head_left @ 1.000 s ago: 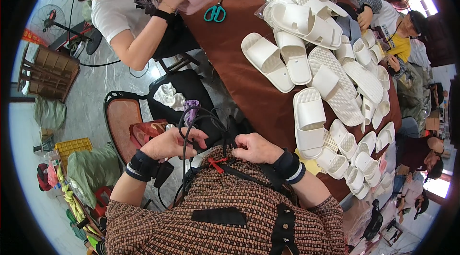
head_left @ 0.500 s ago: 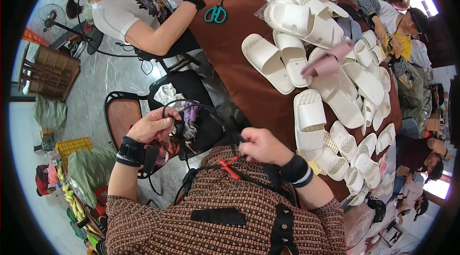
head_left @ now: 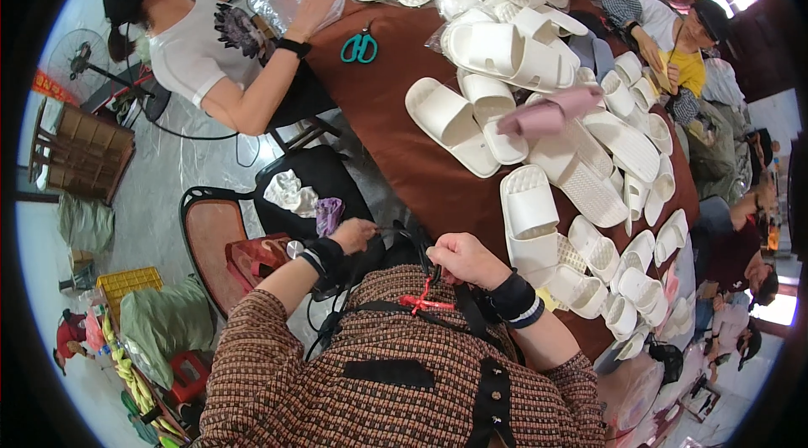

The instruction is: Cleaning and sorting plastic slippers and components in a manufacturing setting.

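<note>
In front of my waist, my right hand (head_left: 473, 261) is closed in a pinch on a bunched black cable (head_left: 410, 239). Just left of it, my left hand (head_left: 353, 236) is closed at the cable's other side, its fingertips slightly blurred. Below the right hand, a red tie (head_left: 425, 305) is knotted on a black strap across my checked brown garment (head_left: 370, 347). Both my wrists wear dark bands. To the right of my hands, white slippers (head_left: 532, 212) lie on a brown-covered table (head_left: 370, 120), and a pink slipper (head_left: 551, 111) rests on top of the pile.
A black chair (head_left: 311, 170) with white and purple cloths and a red bag (head_left: 257, 258) stands at the left. Teal-handled scissors (head_left: 359, 47) lie near the table's edge. A person (head_left: 194, 44) handles clear plastic bags at the far left; other people sit across the table.
My left hand has moved right and lower, toward my right hand, and the wide cable loop has been drawn in. My right hand has shifted slightly right. The far-left person's arm has moved left.
</note>
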Available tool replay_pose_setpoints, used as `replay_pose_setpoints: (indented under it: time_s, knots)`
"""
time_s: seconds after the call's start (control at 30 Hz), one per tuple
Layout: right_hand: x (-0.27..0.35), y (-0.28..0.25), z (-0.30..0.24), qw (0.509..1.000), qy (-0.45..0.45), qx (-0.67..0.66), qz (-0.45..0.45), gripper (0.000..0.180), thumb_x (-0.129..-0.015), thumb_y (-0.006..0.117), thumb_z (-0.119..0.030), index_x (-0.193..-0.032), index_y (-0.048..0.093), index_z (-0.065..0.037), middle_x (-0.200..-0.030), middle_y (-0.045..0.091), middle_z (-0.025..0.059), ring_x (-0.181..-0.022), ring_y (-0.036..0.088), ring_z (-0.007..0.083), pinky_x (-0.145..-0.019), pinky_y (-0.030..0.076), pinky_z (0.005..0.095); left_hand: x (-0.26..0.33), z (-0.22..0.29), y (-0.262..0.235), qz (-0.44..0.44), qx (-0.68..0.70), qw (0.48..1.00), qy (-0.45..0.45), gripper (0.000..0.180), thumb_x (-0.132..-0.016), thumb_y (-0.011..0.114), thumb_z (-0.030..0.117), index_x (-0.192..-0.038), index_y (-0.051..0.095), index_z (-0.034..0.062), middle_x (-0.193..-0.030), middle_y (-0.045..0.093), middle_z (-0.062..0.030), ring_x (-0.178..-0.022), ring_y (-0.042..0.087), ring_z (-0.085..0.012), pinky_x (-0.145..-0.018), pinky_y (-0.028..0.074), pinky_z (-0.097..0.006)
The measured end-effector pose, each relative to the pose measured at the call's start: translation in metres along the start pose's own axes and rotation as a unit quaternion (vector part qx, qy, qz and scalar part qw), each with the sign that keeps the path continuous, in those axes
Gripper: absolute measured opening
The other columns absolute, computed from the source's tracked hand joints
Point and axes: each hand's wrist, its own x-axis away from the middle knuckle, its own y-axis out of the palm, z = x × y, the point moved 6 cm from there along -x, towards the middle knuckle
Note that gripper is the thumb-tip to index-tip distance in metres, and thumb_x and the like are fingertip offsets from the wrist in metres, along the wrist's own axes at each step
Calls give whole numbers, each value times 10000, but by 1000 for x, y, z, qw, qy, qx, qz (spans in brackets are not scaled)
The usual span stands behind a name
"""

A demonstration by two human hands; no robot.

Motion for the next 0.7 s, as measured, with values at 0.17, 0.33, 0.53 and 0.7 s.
replay_pose_setpoints:
  time_s: [0.17, 0.33, 0.53, 0.7]
  knots:
    - [12, -16, 18, 998, 57, 8, 15, 368, -903, 521, -331, -734, 563, -7, -626, 558, 30, -514, 531, 97, -469, 437, 245, 13, 43, 26, -65, -99, 992, -49, 334, -888, 513, 194, -1190, 560, 59, -780, 623, -53, -530, 575, -134, -451, 489, -270]
    - [12, -28, 22, 998, 30, -34, 38, 332, -921, 499, -311, -751, 548, -31, -620, 524, 2, -521, 501, 71, -475, 429, 219, 28, 98, -38, 65, -31, 997, -2, 328, -869, 491, 142, -1156, 561, -2, -782, 612, -65, -514, 554, -115, -445, 449, -234]
    - [5, -39, 18, 994, -84, -44, 48, 169, -909, 510, -187, -915, 583, -35, -701, 529, -13, -611, 512, 60, -566, 451, 209, 34, 206, -90, 119, 42, 987, 98, 277, -934, 472, 207, -1084, 584, 4, -774, 606, -43, -522, 531, -68, -439, 425, -197]
    - [3, -34, 1, 939, -275, 192, 81, 314, -844, 519, -62, -1153, 552, -13, -869, 585, 73, -774, 571, 161, -727, 472, 270, 14, 295, -102, 67, 91, 973, 202, 292, -954, 456, 257, -1055, 568, 7, -791, 621, -49, -546, 527, -62, -468, 429, -190]
